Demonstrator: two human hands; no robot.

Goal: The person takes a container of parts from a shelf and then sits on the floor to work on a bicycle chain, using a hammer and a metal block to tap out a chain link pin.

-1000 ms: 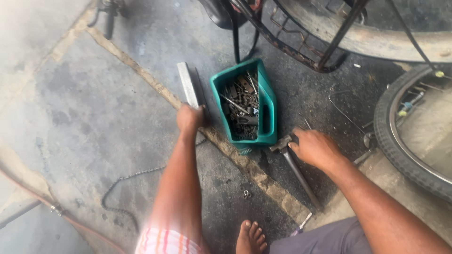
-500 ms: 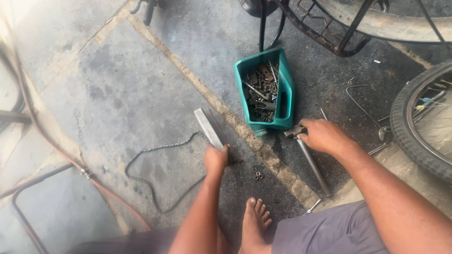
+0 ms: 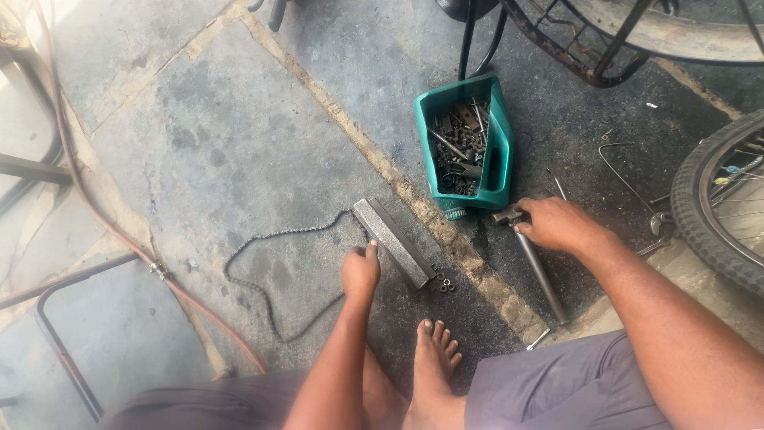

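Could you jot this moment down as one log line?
left hand on metal bar | right hand grips hammer | green bin beyond

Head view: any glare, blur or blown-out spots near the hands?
Head view: soft daylight, no hard shadows; left hand by the metal bar and right hand on the hammer are sharp; top-left corner is overexposed; the tray interior is dark and cluttered.

We see our left hand [image 3: 360, 271] touching the near end of a flat metal bar [image 3: 394, 242] on the concrete floor [image 3: 239, 143] | our right hand [image 3: 557, 224] closed around a hammer [image 3: 535, 263] at its head | bicycle chain [image 3: 270, 275] lying beside the bar | green tub [image 3: 503, 151] of bolts just beyond the hammer | bare foot [image 3: 434, 362] below the bar.
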